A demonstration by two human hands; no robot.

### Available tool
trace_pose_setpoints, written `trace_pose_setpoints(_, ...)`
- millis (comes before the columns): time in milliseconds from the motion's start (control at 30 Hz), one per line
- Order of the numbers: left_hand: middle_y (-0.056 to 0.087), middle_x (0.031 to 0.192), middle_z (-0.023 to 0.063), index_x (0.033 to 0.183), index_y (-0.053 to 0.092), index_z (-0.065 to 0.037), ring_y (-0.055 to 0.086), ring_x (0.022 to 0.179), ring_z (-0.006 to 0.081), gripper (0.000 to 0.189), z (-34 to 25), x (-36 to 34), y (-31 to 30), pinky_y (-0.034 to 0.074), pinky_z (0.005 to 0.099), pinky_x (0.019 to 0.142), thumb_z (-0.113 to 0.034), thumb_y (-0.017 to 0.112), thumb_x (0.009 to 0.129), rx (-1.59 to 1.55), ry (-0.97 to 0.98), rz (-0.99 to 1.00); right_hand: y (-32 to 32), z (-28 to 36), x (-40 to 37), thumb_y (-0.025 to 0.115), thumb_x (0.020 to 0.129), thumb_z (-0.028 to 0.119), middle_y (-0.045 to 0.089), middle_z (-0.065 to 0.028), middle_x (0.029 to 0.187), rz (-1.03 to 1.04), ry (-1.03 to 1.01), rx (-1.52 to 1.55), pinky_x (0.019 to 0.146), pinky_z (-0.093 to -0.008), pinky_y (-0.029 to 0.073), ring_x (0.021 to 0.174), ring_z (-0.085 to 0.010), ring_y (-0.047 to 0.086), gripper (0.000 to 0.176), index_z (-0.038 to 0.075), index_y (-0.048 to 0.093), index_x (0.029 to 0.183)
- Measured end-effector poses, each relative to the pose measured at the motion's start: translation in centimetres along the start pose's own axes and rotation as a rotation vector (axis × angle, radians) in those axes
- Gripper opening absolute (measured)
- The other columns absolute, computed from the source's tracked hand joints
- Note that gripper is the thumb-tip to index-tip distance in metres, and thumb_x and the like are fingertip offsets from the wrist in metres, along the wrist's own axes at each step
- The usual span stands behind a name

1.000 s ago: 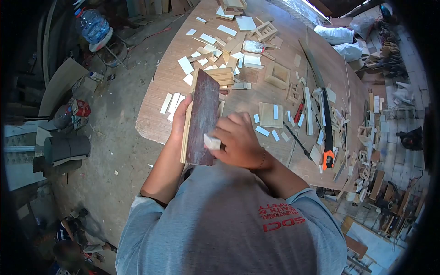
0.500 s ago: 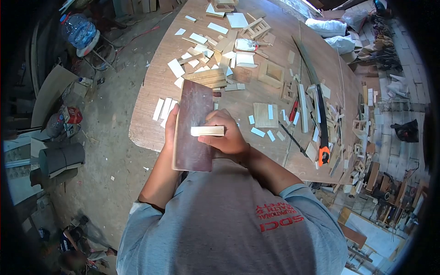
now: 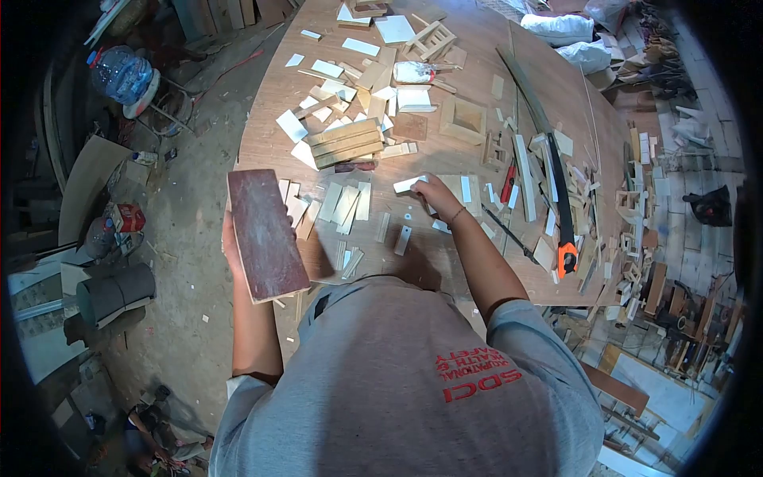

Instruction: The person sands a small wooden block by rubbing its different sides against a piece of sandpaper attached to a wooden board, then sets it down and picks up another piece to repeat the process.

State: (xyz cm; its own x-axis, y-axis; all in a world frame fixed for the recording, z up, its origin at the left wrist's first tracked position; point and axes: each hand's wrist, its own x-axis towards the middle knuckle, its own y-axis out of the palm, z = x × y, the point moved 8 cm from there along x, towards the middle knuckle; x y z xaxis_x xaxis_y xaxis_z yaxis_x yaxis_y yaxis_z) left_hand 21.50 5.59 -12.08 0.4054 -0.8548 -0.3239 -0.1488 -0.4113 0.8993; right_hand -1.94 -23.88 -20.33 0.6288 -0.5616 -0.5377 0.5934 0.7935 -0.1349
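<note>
My left hand (image 3: pixel 231 248) is wrapped round the edge of a brown-faced, dusty sanding board (image 3: pixel 269 234), which it holds up at the table's near left side; most of the fingers are hidden under it. My right hand (image 3: pixel 437 197) is out over the table, its fingers closed on the end of a small pale wood block (image 3: pixel 408 184). Between the hands, thin wood strips (image 3: pixel 346 205) lie side by side on the table. A small drilled wood piece (image 3: pixel 403 240) lies nearer to me.
Stacked wood strips (image 3: pixel 346 145), white offcuts and a glue bottle (image 3: pixel 414 72) lie further back. A square wooden frame (image 3: pixel 462 120) is right of them. A handsaw (image 3: pixel 565 207) with an orange handle and a red-handled tool (image 3: pixel 508 184) lie at the right. A water jug (image 3: pixel 121 75) stands left.
My right hand has moved off the sanding board, to the right over the table, with the wood block. My left hand has lowered the board to the left, uncovering the strips.
</note>
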Motion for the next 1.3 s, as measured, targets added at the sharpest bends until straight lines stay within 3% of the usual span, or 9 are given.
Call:
trace_pose_setpoints(333,0.060,0.121,0.0266,0.137,0.046,0.002,0.065,0.100,0.0388,0.076,-1.2,-4.7,-2.7,0.056,0.0503,0.081,-0.062,0.038,0.097,0.004,0.101,-0.160,1.4,-4.1,4.5,0.068,0.082,0.019,0.056,-0.0006,0.069,0.195,0.103,-0.172,0.046,-0.0251,0.033,0.053,-0.0080,0.046,0.023,0.002,0.059,0.093)
trace_pose_setpoints(400,0.060,0.120,0.0264,0.136,0.046,0.002,0.065,0.100,0.0385,0.075,-1.5,-5.5,-3.4,0.056,0.0500,0.081,-0.062,0.038,0.097,0.003,0.131,-0.187,1.4,-4.1,5.0,0.068,0.081,0.022,0.066,-0.0077,0.084,0.160,0.047,-0.218,0.060,-0.0239,0.046,0.071,-0.0097,0.058,0.024,0.001,0.063,0.091)
trace_pose_setpoints(633,0.061,0.118,0.0259,0.134,0.048,0.002,0.066,0.099,0.0369,0.072,-1.5,-6.7,-3.8,0.056,0.0487,0.081,-0.059,0.037,0.098,0.029,0.178,-0.200,0.8,-6.0,2.4,0.067,0.088,0.016,0.067,-0.0063,0.088,0.159,0.052,0.132,0.067,-0.0253,0.050,0.074,-0.0116,0.063,0.021,0.002,0.061,0.102)
trace_pose_setpoints(767,0.061,0.117,0.0255,0.134,0.048,0.002,0.066,0.097,0.0368,0.072,-0.6,-6.5,-3.9,0.056,0.0481,0.080,-0.059,0.036,0.099,0.060,0.157,-0.231,0.1,-8.8,-0.4,0.067,0.091,0.018,0.067,-0.0021,0.088,0.082,0.173,0.228,0.072,-0.0228,0.050,0.079,-0.0073,0.063,0.021,0.004,0.063,0.106)
trace_pose_setpoints(867,0.061,0.117,0.0257,0.134,0.048,0.002,0.066,0.097,0.0368,0.073,0.2,-5.9,-3.1,0.056,0.0480,0.080,-0.060,0.036,0.098,0.078,0.119,-0.214,0.7,-10.3,-0.9,0.067,0.091,0.019,0.067,-0.0017,0.089,0.048,0.026,0.282,0.073,-0.0259,0.051,0.081,-0.0109,0.063,0.026,0.003,0.062,0.110)
trace_pose_setpoints(933,0.061,0.117,0.0256,0.134,0.048,0.002,0.066,0.098,0.0370,0.073,0.6,-5.6,-2.6,0.056,0.0483,0.081,-0.060,0.036,0.098,0.088,0.103,-0.193,-1.1,-10.9,-1.4,0.072,0.088,0.024,0.067,-0.0050,0.088,-0.376,-0.249,0.247,0.071,-0.0318,0.051,0.078,-0.0183,0.063,0.037,0.000,0.060,0.113)
trace_pose_setpoints(967,0.061,0.117,0.0256,0.135,0.048,0.001,0.066,0.098,0.0372,0.073,0.7,-5.4,-2.2,0.056,0.0485,0.081,-0.061,0.036,0.098,0.094,0.093,-0.174,-1.2,-11.3,-2.1,0.072,0.088,0.024,0.067,-0.0050,0.088,-0.384,-0.252,0.254,0.071,-0.0318,0.051,0.078,-0.0183,0.063,0.037,0.000,0.060,0.113)
trace_pose_setpoints(1033,0.061,0.118,0.0255,0.135,0.048,0.001,0.066,0.098,0.0374,0.073,1.0,-5.1,-1.8,0.056,0.0490,0.081,-0.061,0.037,0.098,0.087,0.074,-0.132,-1.6,-10.1,-4.9,0.077,0.083,0.029,0.067,-0.0115,0.088,-0.511,-0.130,-0.333,0.073,-0.0367,0.052,0.080,-0.0273,0.065,0.049,-0.002,0.058,0.115)
trace_pose_setpoints(1300,0.060,0.120,0.0257,0.138,0.045,0.000,0.066,0.101,0.0377,0.072,1.9,-5.6,-1.2,0.056,0.0499,0.083,-0.060,0.042,0.097,0.093,0.033,-0.027,3.7,-7.7,-8.6,0.080,0.076,0.038,0.068,-0.0203,0.097,-0.294,-0.012,-0.637,0.078,-0.0472,0.053,0.091,-0.0384,0.067,0.059,0.003,0.054,0.116)
